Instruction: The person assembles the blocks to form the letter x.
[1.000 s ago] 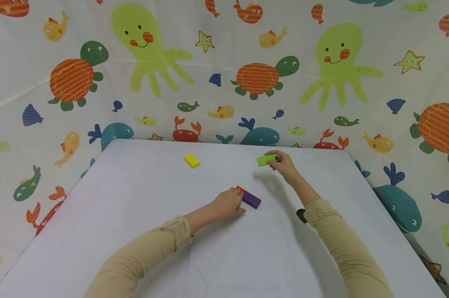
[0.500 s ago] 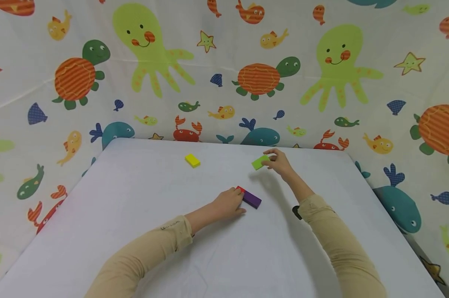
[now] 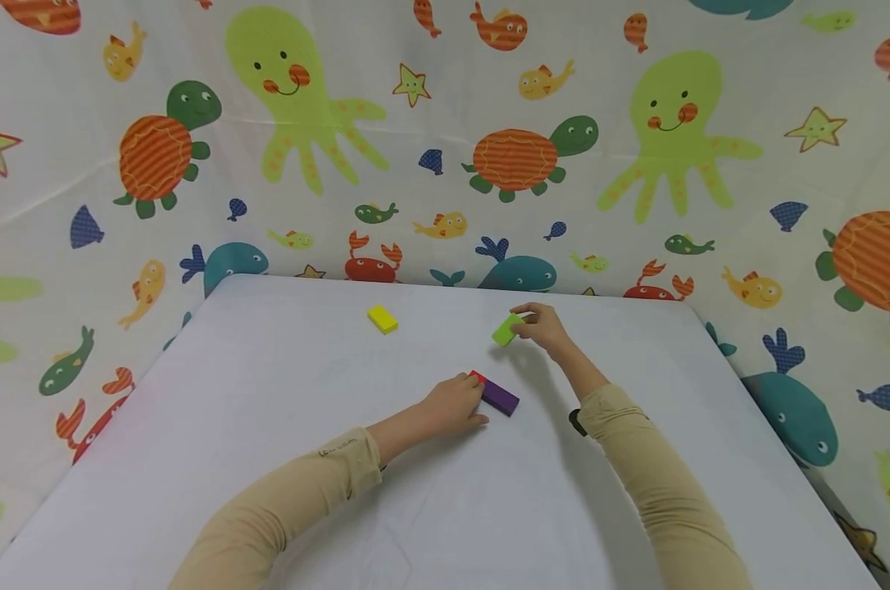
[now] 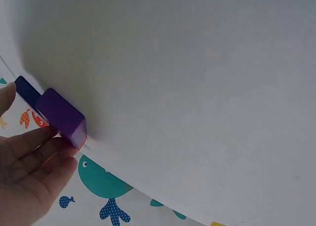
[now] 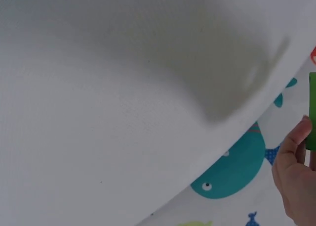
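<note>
- While the right hand (image 3: 547, 328) pinches a green block (image 3: 505, 331) between thumb and fingers, partly closed, the block is tilted and raised above the white table (image 3: 305, 385), its shadow falling below.
- The left hand (image 3: 451, 404) rests nearer the table's middle, fingers curled over a red block (image 3: 478, 377), thumb spread away from them.
- A purple block (image 3: 500, 397) lies against the red block, stretching out beyond those fingertips.
- Seen from the left wrist, a blue block (image 4: 27, 91) sits beside the purple one, close by the thumb.
- Well apart, a yellow block (image 3: 383, 319) lies toward the back.
</note>
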The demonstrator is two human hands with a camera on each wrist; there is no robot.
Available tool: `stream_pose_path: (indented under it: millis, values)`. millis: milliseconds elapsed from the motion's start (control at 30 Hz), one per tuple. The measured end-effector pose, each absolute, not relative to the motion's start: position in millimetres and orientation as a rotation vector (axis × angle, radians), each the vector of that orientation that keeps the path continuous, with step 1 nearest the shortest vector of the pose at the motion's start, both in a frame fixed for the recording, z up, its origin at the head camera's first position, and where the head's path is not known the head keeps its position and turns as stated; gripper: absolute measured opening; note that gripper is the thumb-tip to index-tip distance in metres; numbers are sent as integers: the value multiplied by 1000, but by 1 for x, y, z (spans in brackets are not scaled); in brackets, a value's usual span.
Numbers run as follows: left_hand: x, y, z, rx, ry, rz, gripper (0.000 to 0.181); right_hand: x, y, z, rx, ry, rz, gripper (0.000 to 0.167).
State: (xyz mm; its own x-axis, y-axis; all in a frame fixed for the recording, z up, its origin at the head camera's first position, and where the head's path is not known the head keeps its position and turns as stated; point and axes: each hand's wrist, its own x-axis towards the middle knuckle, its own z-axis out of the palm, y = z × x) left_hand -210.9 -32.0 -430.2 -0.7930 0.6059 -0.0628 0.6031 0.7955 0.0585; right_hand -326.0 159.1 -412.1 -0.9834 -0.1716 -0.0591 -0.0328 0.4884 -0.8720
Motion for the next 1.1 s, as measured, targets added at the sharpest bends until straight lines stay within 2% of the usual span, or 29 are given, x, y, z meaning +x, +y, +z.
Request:
stream_pose_path:
  millis: [1100]
  values:
    - [-210,-32,-428,983,2902,46,54,-317,141,-424,-156,2513,-1352,35]
